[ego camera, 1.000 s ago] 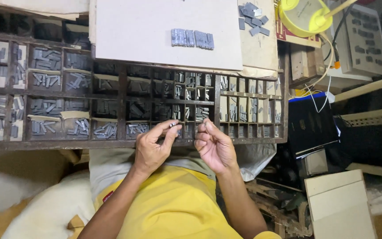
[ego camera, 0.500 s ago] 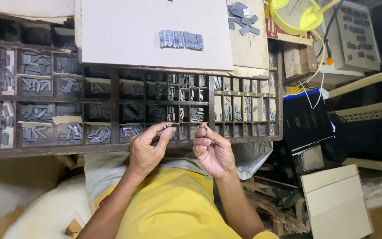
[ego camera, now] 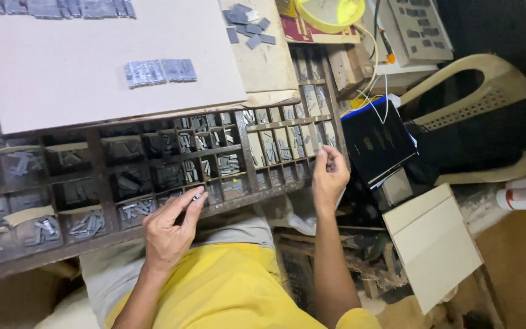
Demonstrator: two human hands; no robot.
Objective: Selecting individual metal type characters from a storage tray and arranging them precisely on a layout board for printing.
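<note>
Since the earlier frame the right hand (ego camera: 329, 176) had swung away rightward, fingers pinched, contents indiscernible. Left hand (ego camera: 168, 228) clamped small grey metal type pieces (ego camera: 196, 196) over the dark wooden compartment tray (ego camera: 92, 183). Loose pinch risked dropping them into wrong compartments.

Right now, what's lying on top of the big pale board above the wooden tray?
On the pale board lie two rows of small grey metal blocks: one mid-board, one at its top edge. The board covers the compartment tray beneath, hiding that part.
</note>
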